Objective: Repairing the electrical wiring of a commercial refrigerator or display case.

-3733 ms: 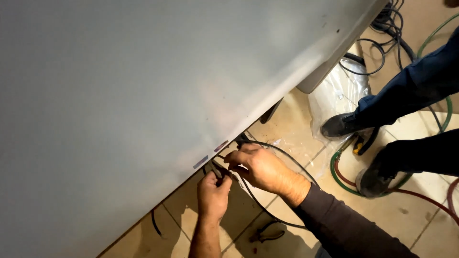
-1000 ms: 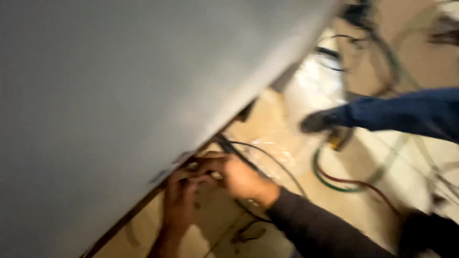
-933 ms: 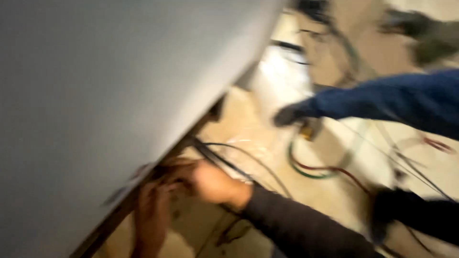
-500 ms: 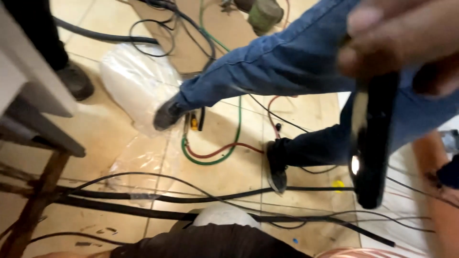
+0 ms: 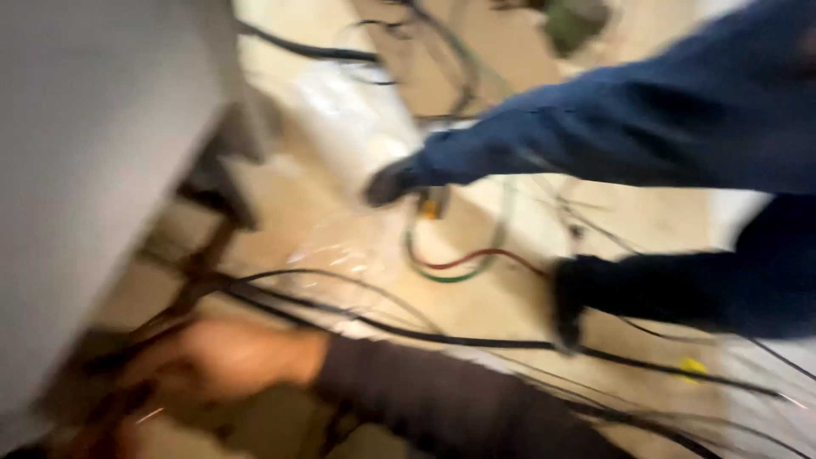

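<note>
black cables run past blurred right hand under grey panel.

The view is badly blurred. The right hand, in a dark sleeve, reaches low under the edge of a grey panel, among black cables that run across the tiled floor. Whether its fingers grip a cable cannot be told. A reddish smear at the bottom left corner may be the left hand. Another person's 2 legs in blue trousers stand beyond the cables, dark shoes on the floor, near a red and green hose.
</note>
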